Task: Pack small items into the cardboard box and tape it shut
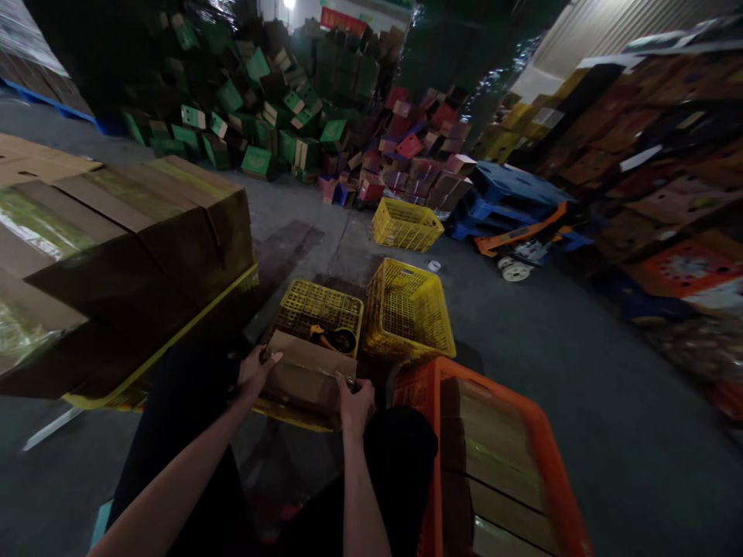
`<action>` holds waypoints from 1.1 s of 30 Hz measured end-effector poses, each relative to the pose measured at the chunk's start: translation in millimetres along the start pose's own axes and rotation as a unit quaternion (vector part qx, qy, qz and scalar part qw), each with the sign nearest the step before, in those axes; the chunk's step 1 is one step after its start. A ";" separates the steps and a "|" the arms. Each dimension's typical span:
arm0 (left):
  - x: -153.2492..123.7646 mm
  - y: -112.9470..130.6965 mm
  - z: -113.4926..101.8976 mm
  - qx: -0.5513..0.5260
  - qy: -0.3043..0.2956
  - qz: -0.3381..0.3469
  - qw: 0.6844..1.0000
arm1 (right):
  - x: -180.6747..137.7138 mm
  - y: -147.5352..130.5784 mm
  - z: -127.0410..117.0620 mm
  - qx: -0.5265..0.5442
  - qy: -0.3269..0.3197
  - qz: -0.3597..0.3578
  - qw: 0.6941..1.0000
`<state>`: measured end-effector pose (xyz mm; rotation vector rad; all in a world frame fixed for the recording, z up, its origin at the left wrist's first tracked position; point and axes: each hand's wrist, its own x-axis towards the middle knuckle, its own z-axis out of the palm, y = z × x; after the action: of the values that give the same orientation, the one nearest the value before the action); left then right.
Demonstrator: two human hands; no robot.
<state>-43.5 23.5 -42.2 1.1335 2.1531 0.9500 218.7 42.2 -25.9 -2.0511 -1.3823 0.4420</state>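
A brown cardboard box [307, 381] rests on an upturned yellow crate [302, 298] between my knees. My left hand [254, 375] grips the box's left end, thumb on top and fingers curled round the side. At the opposite end my right hand [355, 398] holds it the same way, thumb near the upper edge. Something shiny, like clear tape, shows along the box near the right thumb. Just behind the box, a tape dispenser [333, 338] with an orange-yellow part and a dark roll lies on the crate.
Taped cartons [145, 209] are stacked at my left. An orange crate [511, 394] with flat cartons stands at my right. Yellow crates [409, 309] sit ahead, near an orange pallet jack [516, 240] and blue pallets [511, 193]. Green boxes [255, 160] are heaped at the back.
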 end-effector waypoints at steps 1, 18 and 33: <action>0.6 -0.6 0.6 0.008 0.001 -0.003 1.000 | 0.6 1.2 0.8 0.007 -0.003 0.004 1.000; 10.9 -12.8 19.7 -0.039 -0.010 -0.024 0.999 | 1.2 5.1 27.0 0.081 -0.121 0.097 0.985; 2.5 -20.5 26.6 -0.064 0.005 -0.009 0.998 | -5.5 -16.3 22.0 -0.011 -0.100 0.052 0.994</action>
<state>-35.8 26.4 -74.9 1.0485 2.0746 1.0725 192.1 48.2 -32.1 -2.1526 -1.4035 0.6963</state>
